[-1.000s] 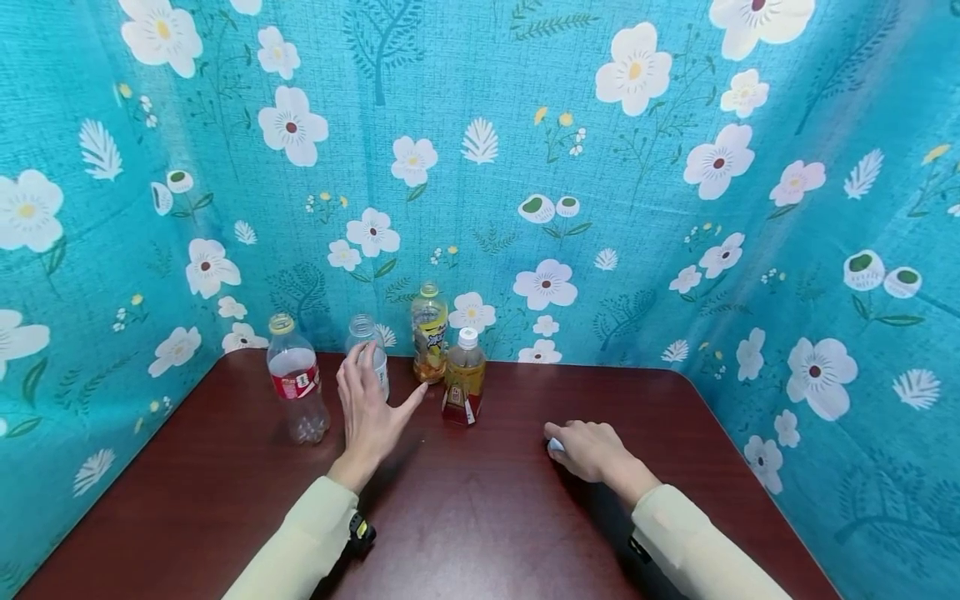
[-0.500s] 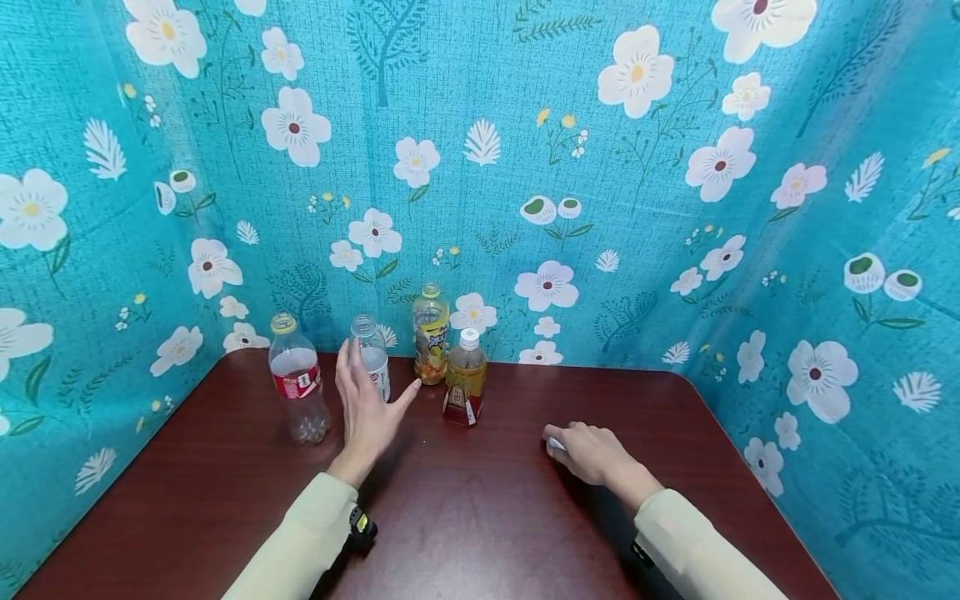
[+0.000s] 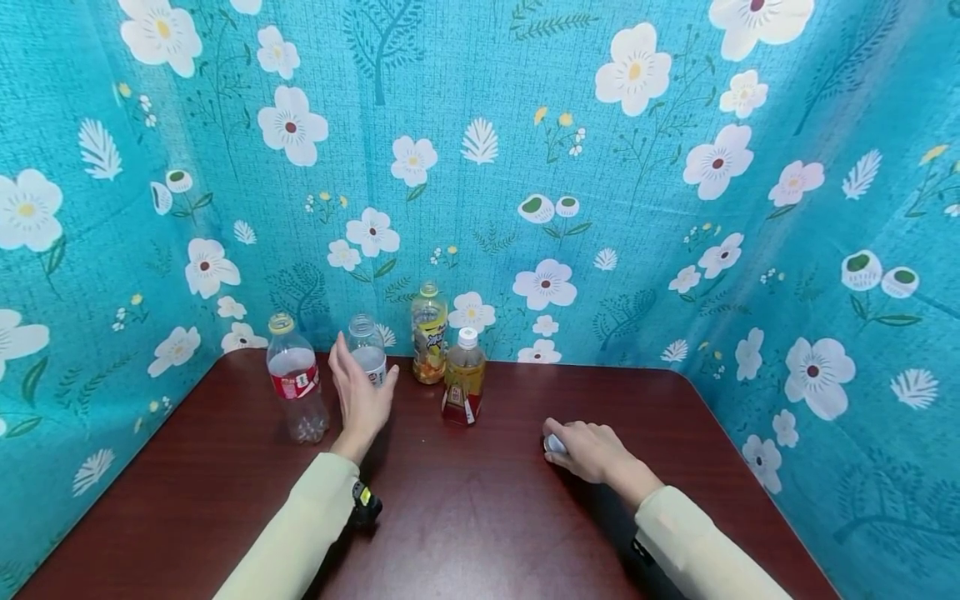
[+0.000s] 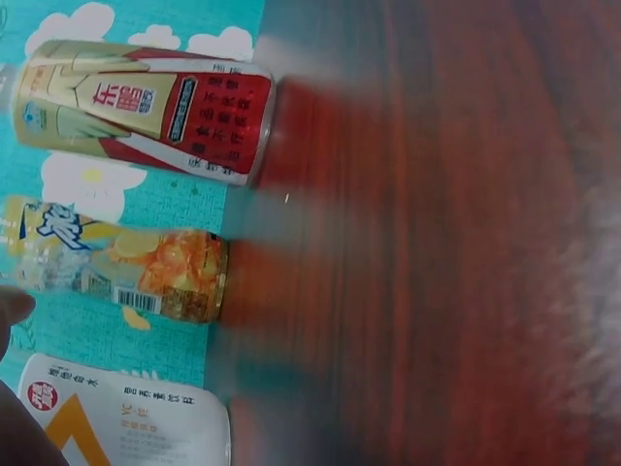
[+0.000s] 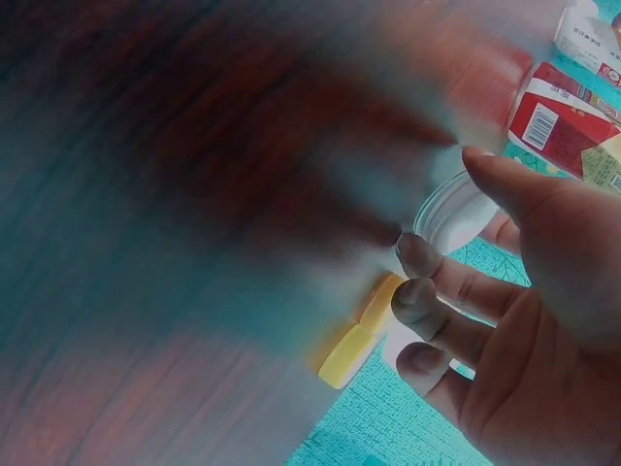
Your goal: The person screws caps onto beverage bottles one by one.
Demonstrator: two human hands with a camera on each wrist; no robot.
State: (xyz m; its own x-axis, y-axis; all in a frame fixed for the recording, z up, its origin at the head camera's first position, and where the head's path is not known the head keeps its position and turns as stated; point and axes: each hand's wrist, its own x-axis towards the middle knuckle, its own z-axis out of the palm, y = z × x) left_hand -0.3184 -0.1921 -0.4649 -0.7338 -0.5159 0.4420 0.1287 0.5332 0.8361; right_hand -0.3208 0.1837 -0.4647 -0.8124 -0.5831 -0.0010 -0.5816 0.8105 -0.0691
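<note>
My left hand [image 3: 362,406] reaches up at a clear bottle with a white label [image 3: 369,360]. Its fingers are extended on the bottle's left side and the thumb stands at the right; whether they touch it cannot be told. That bottle has no cap on. My right hand [image 3: 592,452] is low over the table, holding a round whitish lid [image 5: 456,212] between thumb and forefinger, the other fingers loosely bent. Just below those fingers in the right wrist view lies a small yellow object [image 5: 361,335], perhaps a cap with its reflection; the hand hides it in the head view.
An uncapped clear bottle with a red label [image 3: 296,383] stands left of my left hand. To the right stand an uncapped yellow-labelled bottle [image 3: 430,337] and a white-capped bottle of amber drink [image 3: 464,379]. Floral blue cloth [image 3: 480,183] walls the dark table [image 3: 480,517].
My left thumb has drawn in toward the fingers, narrowing the gap around the white-labelled bottle. The lid in my right hand has tilted, showing more of its face. The bottles stay put.
</note>
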